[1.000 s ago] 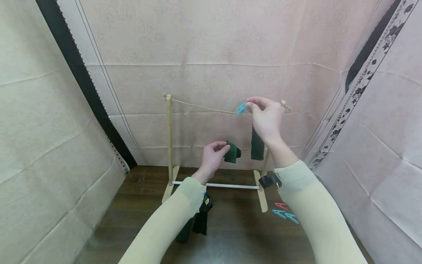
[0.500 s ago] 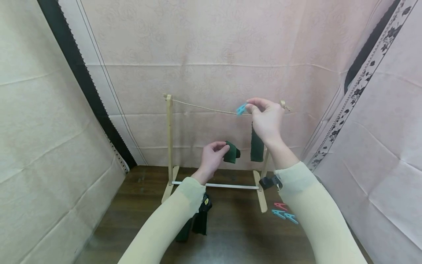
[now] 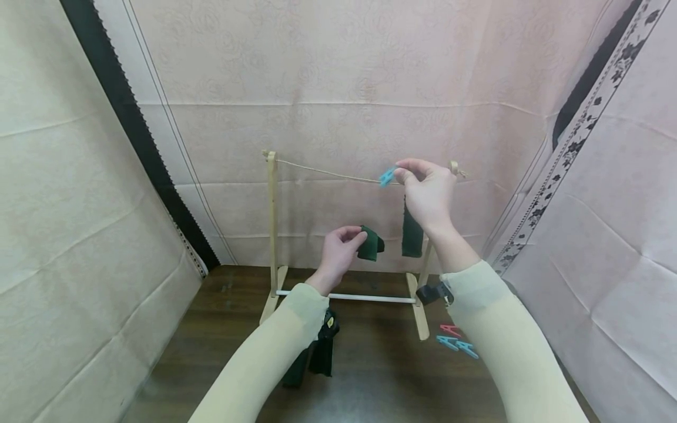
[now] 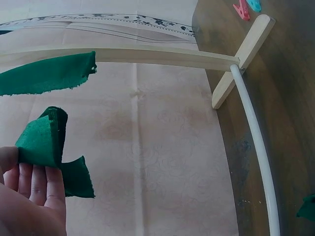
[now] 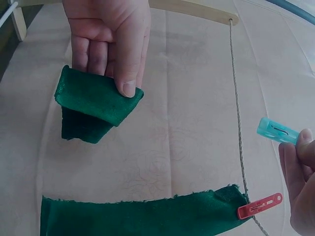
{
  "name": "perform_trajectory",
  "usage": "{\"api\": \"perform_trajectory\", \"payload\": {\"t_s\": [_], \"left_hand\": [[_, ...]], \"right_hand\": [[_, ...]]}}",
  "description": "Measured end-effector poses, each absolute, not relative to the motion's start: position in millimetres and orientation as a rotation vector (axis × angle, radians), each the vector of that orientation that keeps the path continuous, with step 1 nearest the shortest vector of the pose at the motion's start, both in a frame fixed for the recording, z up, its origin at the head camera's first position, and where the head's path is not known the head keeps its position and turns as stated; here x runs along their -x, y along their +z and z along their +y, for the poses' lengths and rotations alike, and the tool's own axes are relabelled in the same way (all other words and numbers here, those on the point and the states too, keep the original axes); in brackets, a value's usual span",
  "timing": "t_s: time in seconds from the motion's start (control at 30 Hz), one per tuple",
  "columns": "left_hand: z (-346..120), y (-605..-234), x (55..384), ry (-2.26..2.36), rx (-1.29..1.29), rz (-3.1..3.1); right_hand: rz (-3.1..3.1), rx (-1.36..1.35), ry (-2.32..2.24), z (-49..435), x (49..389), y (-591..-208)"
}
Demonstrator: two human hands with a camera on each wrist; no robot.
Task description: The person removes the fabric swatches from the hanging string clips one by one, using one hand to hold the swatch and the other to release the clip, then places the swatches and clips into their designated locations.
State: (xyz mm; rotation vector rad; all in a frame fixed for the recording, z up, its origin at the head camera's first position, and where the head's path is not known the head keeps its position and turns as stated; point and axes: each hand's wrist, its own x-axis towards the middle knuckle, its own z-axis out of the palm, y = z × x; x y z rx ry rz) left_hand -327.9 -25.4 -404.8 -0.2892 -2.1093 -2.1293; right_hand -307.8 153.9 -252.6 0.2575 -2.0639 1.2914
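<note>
My left hand (image 3: 340, 255) pinches a folded piece of dark green cloth (image 3: 371, 244) between thumb and fingers, below the cord (image 5: 235, 93). In the right wrist view the cloth hangs over the fingers with a second flap under it. Up at the cord's height, my right hand (image 3: 429, 191) pinches a blue clothespin (image 5: 276, 131) by one end, its other end overlapping the cord in the head view. Another green cloth strip (image 3: 412, 232) hangs from the cord, fastened by a red clothespin (image 5: 260, 206); in the head view the right hand covers its top.
The cord runs between two wooden posts (image 3: 272, 223), joined low down by a white rod (image 3: 370, 298). On the brown table (image 3: 381, 376) lie a red clothespin (image 3: 451, 330) and two blue clothespins (image 3: 457, 345) at the right. More dark green cloth (image 3: 321, 355) lies beside the left forearm.
Both hands keep almost the same place and grip. The hanging strip shifts very slightly; the rest looks the same.
</note>
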Motion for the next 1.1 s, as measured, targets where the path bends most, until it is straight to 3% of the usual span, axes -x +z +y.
{"api": "perform_trajectory", "payload": {"t_s": [1.1], "left_hand": [[-30.7, -410.1, 329.2, -2.129, 0.268, -2.134]], "right_hand": [[-2.052, -0.209, 1.371, 161.6, 298.4, -270.0]]}}
